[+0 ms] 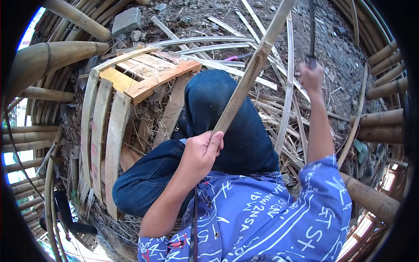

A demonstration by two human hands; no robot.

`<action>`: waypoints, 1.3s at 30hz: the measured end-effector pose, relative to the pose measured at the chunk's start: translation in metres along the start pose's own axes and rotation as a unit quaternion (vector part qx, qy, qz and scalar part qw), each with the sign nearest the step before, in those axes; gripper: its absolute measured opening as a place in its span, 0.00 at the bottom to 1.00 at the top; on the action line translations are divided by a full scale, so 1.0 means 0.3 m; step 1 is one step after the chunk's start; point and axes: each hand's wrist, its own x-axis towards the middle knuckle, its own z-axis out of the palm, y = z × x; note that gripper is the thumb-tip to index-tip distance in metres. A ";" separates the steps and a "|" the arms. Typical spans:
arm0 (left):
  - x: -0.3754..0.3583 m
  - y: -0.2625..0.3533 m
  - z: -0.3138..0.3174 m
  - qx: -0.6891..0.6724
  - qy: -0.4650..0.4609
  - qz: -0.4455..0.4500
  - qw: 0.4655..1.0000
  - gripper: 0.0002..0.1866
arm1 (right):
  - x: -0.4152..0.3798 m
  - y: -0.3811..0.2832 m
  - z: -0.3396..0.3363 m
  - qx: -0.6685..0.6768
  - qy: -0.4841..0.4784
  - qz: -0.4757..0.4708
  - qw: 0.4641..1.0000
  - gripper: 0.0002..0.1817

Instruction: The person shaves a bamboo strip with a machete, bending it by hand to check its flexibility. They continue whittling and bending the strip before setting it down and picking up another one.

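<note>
The long, flat bamboo slat with a rough brown-and-tan face (248, 78) is in my left hand (203, 148), slanting up over my bent knee in dark blue trousers (212, 94) and out past the top of the view. My fingers are closed around its near end, thumb laid along it. My right hand (312, 78), out to the side, is closed on the dark handle of a long, narrow, dark blade (311, 30) that points away from me. Blade and slat are apart.

As I judge it, the work is partway along. Plenty of thin, pale split strips (290, 74) lie crossed on the ground beyond my knee, and shavings and slivers (271, 112) are heaped beside my thigh, so a good deal of splitting looks done. The slat I hold looks wider than most of those strips, with no fresh cut that I can make out, so it seems to be work left over. Its far end is out of view, and I cannot tell how many pieces remain.

Farther out, a small knife with a pink handle (231, 58) lies among the strips. The slatted wooden crate (163, 80) sits to my left, with a grey concrete block (126, 21) past it. Thick round bamboo poles (377, 120) line both sides, and another person in dark clothes (65, 212) is in the left background.
</note>
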 end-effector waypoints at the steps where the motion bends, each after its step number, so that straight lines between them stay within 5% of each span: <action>1: 0.008 -0.001 0.006 0.023 -0.006 0.009 1.000 0.19 | -0.063 0.000 -0.010 0.046 -0.010 0.015 0.999 0.09; 5: 0.015 0.061 0.028 0.055 -0.001 -0.012 0.998 0.18 | -0.358 -0.117 -0.003 0.195 -0.084 -0.015 0.977 0.06; 10: 0.016 0.064 0.054 0.174 0.059 0.064 0.981 0.20 | -0.486 -0.332 -0.029 0.087 -0.231 -0.119 0.962 0.04; 13: 0.009 0.049 0.046 0.198 0.073 0.079 0.974 0.20 | -0.484 -0.298 0.042 -0.047 -0.188 -0.219 0.956 0.05; 15: 0.005 0.050 0.049 0.221 0.086 0.108 0.965 0.20 | -0.432 -0.290 0.062 -0.110 -0.208 -0.199 0.951 0.08; 28: -0.008 0.045 0.067 0.232 0.112 0.141 0.956 0.19 | -0.265 -0.238 0.131 -0.127 -0.106 -0.229 0.959 0.07; 33: -0.048 0.033 0.035 0.172 0.083 0.076 0.979 0.20 | 0.008 -0.123 0.080 -0.132 0.022 -0.089 0.987 0.11; 36: -0.033 0.036 0.011 0.135 0.060 0.063 0.987 0.20 | -0.029 -0.111 0.053 0.122 -0.045 0.068 0.989 0.13; 39: -0.013 0.062 -0.003 0.082 0.013 0.014 0.996 0.19 | -0.161 -0.089 0.061 0.293 -0.052 0.113 0.948 0.09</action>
